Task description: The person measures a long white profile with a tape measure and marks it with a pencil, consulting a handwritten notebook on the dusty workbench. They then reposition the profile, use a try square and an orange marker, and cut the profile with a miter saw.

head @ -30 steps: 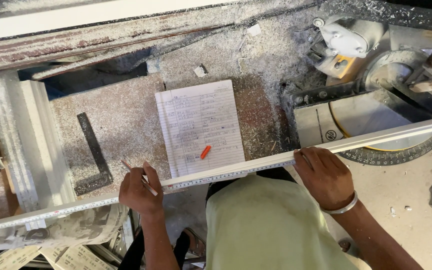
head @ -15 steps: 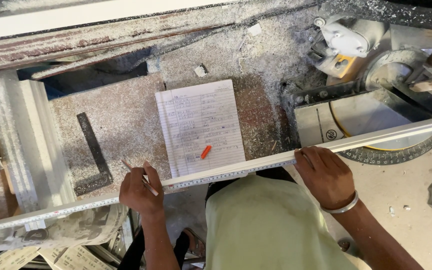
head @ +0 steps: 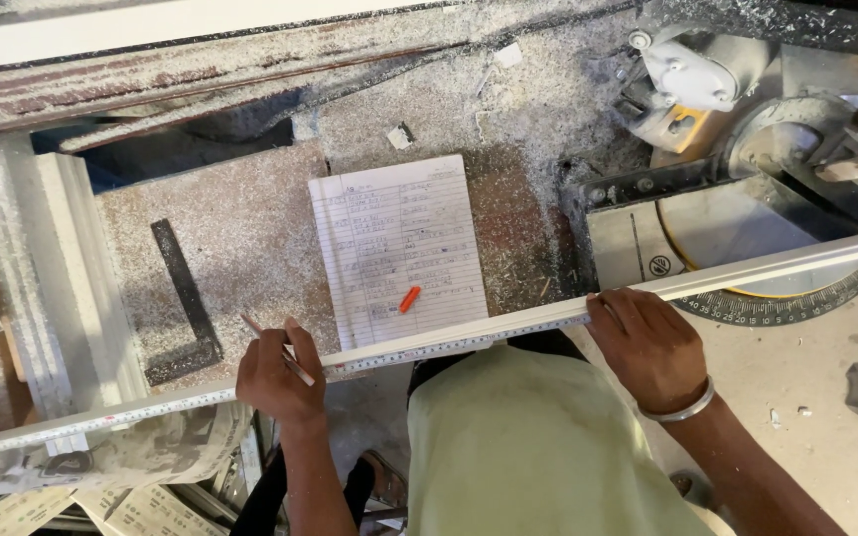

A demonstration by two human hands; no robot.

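Marking the white trim strip — left hand gripping a pencil, right hand clamping the strip; next, a steady pencil tick.

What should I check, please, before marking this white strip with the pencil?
1. Left hand has the pencil in its grip: ok.
2. Right hand steadies the white strip: ok.
3. Measuring tape lies along the strip: ok.
4. Notepad in view, orange piece on it: ok.
5. Tape reading at the pencil tip: cannot tell.
6. Strip seated flat on the saw table: cannot tell.
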